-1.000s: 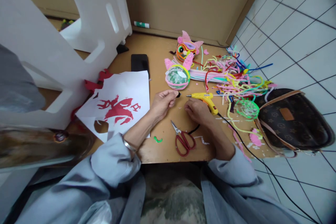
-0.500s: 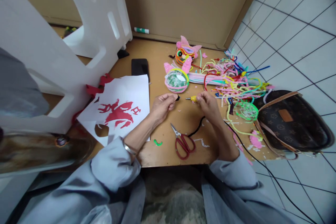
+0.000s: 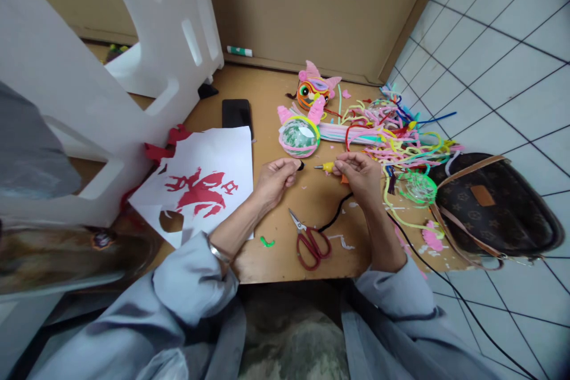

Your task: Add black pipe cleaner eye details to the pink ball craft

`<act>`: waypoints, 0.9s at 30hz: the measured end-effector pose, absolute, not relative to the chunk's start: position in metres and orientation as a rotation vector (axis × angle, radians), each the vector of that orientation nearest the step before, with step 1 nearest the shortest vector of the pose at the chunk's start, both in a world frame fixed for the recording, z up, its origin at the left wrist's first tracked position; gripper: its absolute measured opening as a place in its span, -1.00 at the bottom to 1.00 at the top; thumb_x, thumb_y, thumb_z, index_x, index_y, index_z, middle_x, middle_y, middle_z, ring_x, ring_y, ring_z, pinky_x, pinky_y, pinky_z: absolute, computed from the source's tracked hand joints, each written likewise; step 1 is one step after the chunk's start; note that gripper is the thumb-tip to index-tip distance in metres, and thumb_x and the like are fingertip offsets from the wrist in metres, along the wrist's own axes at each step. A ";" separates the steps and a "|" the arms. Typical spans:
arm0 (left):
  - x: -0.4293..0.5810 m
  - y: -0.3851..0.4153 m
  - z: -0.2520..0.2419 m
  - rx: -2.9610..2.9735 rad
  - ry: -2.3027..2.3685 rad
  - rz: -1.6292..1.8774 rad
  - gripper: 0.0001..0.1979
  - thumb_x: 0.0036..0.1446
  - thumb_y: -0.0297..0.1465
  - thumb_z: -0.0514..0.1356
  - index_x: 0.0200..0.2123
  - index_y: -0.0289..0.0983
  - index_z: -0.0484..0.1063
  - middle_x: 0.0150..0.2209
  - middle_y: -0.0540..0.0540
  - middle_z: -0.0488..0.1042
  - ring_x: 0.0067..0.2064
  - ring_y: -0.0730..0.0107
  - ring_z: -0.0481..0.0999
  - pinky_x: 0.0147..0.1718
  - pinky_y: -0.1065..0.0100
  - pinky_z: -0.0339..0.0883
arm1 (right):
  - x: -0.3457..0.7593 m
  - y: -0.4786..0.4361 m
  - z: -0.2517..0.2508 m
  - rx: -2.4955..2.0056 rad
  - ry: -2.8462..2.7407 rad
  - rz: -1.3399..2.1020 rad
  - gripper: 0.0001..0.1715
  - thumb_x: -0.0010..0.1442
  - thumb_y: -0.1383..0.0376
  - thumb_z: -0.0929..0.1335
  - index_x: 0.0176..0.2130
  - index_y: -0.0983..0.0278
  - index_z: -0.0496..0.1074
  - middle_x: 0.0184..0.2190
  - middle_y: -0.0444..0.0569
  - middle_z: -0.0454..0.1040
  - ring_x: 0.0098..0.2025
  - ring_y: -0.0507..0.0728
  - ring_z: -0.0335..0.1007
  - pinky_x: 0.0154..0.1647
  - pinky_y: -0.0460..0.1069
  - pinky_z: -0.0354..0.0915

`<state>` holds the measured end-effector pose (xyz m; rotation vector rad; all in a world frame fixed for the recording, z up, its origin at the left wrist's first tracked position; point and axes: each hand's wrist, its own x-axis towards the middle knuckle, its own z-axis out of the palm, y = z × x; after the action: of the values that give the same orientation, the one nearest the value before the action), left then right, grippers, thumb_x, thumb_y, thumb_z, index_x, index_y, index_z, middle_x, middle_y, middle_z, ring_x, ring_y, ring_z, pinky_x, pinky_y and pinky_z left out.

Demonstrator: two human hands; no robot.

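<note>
Two bare hands face each other over the counter [image 3: 267,267] in the head view. The left hand [image 3: 276,181] pinches a small black piece [image 3: 301,165] between its fingers near the tip, apparently so that most of it stays exposed. The right hand [image 3: 360,173] has its fingers wrapped around the yellow glue gun [image 3: 328,166], whose nozzle points at the black piece without touching it, a grip that seems chosen for fine aim. Just beyond them sits the pink-eared ball [image 3: 296,142], likely kept there to be within easy reach. Red-handled scissors [image 3: 314,244] lie nearer the person, handles inward, perhaps for quick pickup. The pipe cleaners [image 3: 403,142] lie heaped to the right, seemingly out of the working space.
</note>
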<state>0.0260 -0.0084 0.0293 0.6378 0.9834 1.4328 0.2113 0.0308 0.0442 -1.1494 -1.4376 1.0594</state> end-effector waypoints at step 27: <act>0.028 -0.010 0.033 0.625 0.965 1.438 -0.73 -0.30 -0.32 0.40 -0.58 -0.36 0.42 -0.68 0.11 0.21 -0.63 0.70 0.08 -0.64 0.50 -0.14 | 0.208 0.040 0.024 -1.396 -2.239 -0.064 -0.75 0.25 0.33 0.25 -0.35 0.27 0.49 -0.32 0.01 0.43 -0.23 0.16 0.28 -0.16 0.05 0.00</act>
<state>0.0275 -0.0095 0.0335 0.6255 0.9648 1.4376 0.2081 0.0400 0.0241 -1.3960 -2.2388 -0.0639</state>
